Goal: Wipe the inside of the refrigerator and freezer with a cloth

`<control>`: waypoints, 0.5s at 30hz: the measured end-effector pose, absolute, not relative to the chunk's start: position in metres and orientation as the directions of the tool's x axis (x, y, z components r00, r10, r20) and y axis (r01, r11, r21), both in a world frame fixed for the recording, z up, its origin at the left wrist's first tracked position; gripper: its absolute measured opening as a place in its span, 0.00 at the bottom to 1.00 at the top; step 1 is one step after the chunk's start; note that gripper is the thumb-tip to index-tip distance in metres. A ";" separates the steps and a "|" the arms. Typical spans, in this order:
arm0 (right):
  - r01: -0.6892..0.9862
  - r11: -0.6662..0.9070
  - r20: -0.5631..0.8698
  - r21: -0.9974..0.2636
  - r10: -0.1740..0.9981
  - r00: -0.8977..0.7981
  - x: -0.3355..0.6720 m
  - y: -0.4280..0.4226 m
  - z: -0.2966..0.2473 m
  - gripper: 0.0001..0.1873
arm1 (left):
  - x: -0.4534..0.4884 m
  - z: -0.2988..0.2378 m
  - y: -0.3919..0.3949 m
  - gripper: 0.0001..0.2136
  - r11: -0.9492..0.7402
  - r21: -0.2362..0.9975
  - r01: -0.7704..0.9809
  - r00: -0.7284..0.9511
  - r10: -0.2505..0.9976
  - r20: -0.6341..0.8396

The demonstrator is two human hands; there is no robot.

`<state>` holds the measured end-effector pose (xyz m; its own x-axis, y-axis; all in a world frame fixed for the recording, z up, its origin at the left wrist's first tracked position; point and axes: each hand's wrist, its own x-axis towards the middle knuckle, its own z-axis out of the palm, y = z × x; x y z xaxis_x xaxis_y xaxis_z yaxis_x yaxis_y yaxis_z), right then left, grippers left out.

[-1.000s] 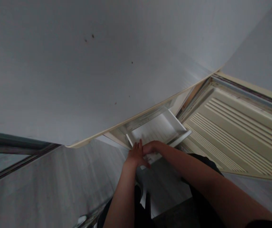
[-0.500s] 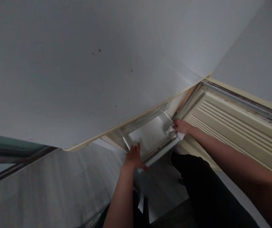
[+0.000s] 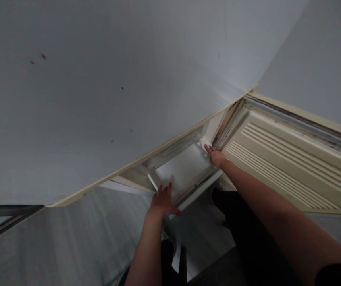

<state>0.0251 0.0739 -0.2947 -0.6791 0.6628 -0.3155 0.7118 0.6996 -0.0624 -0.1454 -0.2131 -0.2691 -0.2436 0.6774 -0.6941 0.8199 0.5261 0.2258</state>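
A clear plastic drawer (image 3: 185, 174) sticks out from the bottom of an open fridge. My left hand (image 3: 162, 201) grips the drawer's front left corner, fingers over the rim and thumb under it. My right hand (image 3: 214, 155) reaches to the drawer's far right corner and presses a small white cloth (image 3: 203, 143) against it. The cloth is mostly covered by my fingers.
The fridge's grey top (image 3: 104, 87) fills the upper view. The open door with its cream ribbed inner panel (image 3: 283, 167) stands to the right. Pale floor (image 3: 69, 238) lies left and below, with my dark trousers (image 3: 247, 238) near the drawer.
My right hand left the drawer's front beside my left hand and moved with the cloth to the right corner, then further back. The left hand kept its hold. The view shifted left.
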 end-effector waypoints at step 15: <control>0.566 0.768 -0.235 -0.300 0.516 -0.824 0.094 0.001 -0.277 0.25 | -0.144 -0.269 -0.210 0.68 0.504 0.249 0.827 -0.214 0.692 -0.690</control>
<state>0.0936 0.0011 -0.2769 -0.8237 0.5159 -0.2353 0.5665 0.7676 -0.2997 -0.1443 -0.2098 -0.2690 -0.2138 0.6917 -0.6898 0.8272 0.5039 0.2488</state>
